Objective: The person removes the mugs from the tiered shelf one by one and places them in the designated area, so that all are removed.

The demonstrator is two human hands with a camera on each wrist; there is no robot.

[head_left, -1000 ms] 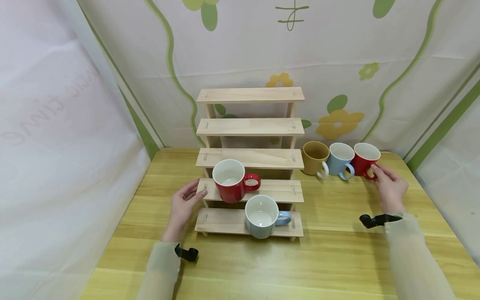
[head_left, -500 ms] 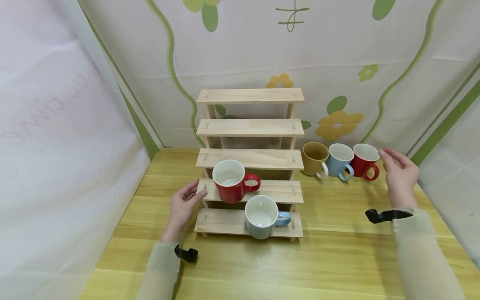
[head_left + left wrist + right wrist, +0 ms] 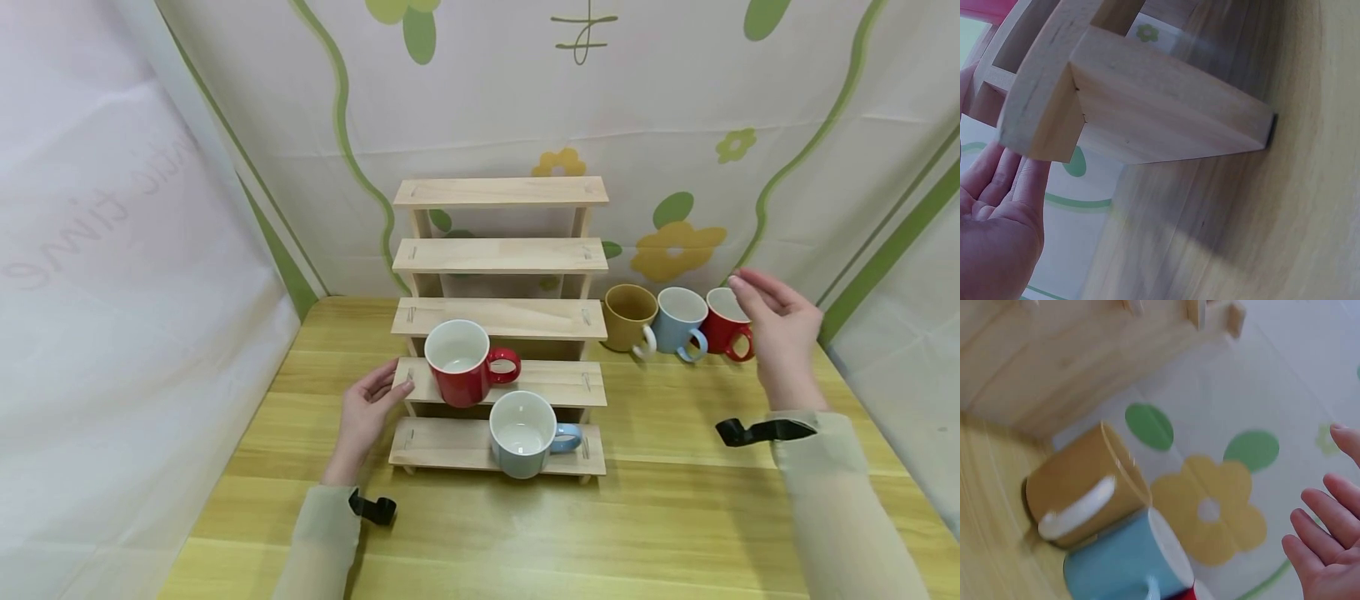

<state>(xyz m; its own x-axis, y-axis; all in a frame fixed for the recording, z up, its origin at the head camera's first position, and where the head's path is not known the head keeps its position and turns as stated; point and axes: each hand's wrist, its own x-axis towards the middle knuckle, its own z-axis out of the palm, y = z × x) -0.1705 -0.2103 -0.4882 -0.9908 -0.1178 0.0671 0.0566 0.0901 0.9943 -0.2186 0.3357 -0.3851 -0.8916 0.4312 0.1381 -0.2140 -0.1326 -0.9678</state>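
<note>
A stepped wooden shelf stands mid-table. My left hand holds the left end of its second step from the bottom, thumb on one side and fingers on the other; the left wrist view shows the fingers at the board's end. A red mug sits on that step, and a light blue mug on the lowest one. My right hand is raised and holds nothing. It partly covers another red mug, the rightmost in a row beside a blue mug and a mustard mug.
The wooden table reaches back to a white cloth backdrop with printed flowers. Cloth also hangs along the left and right sides. The mustard mug stands close to the shelf's right side, its white handle facing forward.
My right hand has left the right red mug's handle, moved right, then swung back up and left over that mug. My left hand has stayed at the shelf.
</note>
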